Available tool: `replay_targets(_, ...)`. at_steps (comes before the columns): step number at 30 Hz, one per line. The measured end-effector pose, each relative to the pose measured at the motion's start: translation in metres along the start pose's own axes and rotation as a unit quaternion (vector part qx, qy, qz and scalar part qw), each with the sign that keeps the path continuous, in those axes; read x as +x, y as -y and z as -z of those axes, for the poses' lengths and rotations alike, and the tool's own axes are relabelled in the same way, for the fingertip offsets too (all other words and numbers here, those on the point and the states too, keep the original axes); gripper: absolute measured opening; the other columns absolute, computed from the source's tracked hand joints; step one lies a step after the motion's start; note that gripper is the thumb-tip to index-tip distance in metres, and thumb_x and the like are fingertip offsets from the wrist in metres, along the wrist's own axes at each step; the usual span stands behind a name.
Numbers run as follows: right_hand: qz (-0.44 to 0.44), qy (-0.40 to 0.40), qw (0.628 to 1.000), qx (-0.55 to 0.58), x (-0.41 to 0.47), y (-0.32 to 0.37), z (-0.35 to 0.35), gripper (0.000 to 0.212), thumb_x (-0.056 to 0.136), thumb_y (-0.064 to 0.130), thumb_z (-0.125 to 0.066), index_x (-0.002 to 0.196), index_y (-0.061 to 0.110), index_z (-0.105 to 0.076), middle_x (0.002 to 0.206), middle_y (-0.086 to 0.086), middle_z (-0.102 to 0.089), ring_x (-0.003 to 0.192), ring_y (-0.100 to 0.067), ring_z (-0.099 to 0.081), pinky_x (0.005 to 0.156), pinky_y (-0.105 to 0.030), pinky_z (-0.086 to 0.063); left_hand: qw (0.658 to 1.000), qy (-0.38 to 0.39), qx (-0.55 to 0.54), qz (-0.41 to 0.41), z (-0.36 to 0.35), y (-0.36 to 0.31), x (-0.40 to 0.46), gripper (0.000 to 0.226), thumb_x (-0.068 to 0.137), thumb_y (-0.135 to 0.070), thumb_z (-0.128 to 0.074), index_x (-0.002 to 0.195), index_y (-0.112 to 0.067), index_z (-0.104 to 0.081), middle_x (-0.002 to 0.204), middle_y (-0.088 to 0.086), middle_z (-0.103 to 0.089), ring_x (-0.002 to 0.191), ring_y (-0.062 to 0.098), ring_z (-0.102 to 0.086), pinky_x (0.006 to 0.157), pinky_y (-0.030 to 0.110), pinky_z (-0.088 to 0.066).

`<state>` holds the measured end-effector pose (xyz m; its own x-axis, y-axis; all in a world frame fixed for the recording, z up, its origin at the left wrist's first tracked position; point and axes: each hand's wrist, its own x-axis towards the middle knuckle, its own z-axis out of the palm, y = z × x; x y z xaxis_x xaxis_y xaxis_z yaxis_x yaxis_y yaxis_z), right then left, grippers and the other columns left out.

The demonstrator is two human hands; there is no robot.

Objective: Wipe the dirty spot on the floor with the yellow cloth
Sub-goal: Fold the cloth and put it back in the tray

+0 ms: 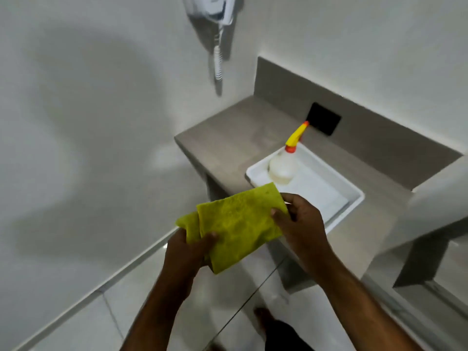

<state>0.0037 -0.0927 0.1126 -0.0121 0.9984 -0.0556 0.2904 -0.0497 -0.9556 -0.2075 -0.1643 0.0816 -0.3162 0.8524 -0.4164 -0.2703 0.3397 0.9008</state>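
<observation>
The yellow cloth (236, 224) is folded and held in the air in front of me, above the floor and just off the counter's edge. My left hand (187, 254) grips its lower left corner, thumb on top. My right hand (301, 224) pinches its right edge. Both hands are closed on the cloth. The glossy light tiled floor (141, 300) lies below. No dirty spot can be made out on the floor; the picture is blurred.
A grey counter (228, 138) stands on the right, bearing a white tray (352, 198) with a spray bottle (283, 165) that has a yellow and orange nozzle. A wall phone (215, 11) hangs on the white wall. My bare foot (263, 317) shows below.
</observation>
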Motion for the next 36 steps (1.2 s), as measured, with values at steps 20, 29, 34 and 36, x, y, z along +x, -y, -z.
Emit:
replay_targets(20, -0.095, 0.055, 0.932, -0.344, 0.196, -0.124, 0.155, 0.02, 0.076, 0.009, -0.066, 0.096, 0.01, -0.069, 0.103, -0.014, -0.071, 0.101, -0.033, -0.065, 0.086, -0.032, -0.049, 0.884, 0.092, 0.459, 0.013, -0.262, 0.021, 0.124, 0.042, 0.063, -0.025, -0.062, 0.099, -0.002, -0.063, 0.101, 0.014, -0.07, 0.098, 0.031, -0.066, 0.081, 0.038, -0.056)
replay_targets(29, -0.028, 0.032, 0.898, -0.438, 0.185, -0.15, 0.149, 0.033, 0.094, 0.021, -0.043, 0.118, 0.01, -0.063, 0.11, -0.019, -0.07, 0.103, -0.039, -0.066, 0.092, -0.041, -0.052, 0.698, 0.084, 0.711, -0.013, -0.283, 0.04, 0.127, 0.041, 0.08, -0.025, -0.069, 0.116, -0.013, -0.054, 0.111, 0.005, -0.066, 0.105, 0.027, -0.065, 0.083, 0.038, -0.055)
replay_targets(34, -0.027, 0.05, 0.846, -0.53, 0.183, -0.144, 0.144, 0.011, 0.068, 0.018, -0.083, 0.07, 0.012, -0.073, 0.061, -0.009, -0.071, 0.05, -0.027, -0.07, 0.046, -0.033, -0.058, 0.633, 0.046, 0.771, -0.055, -0.279, 0.04, 0.127, 0.063, 0.074, -0.048, -0.075, 0.12, -0.011, -0.053, 0.117, 0.01, -0.061, 0.109, 0.029, -0.058, 0.083, 0.041, -0.053)
replay_targets(36, -0.047, 0.05, 0.824, -0.562, 0.179, -0.139, 0.135, 0.019, 0.058, 0.025, -0.087, 0.054, 0.018, -0.07, 0.055, -0.002, -0.069, 0.048, -0.02, -0.069, 0.046, -0.028, -0.057, 0.61, 0.029, 0.784, -0.109, -0.273, 0.041, 0.127, 0.052, 0.082, -0.038, -0.069, 0.122, -0.008, -0.054, 0.117, 0.011, -0.058, 0.11, 0.03, -0.054, 0.081, 0.042, -0.052)
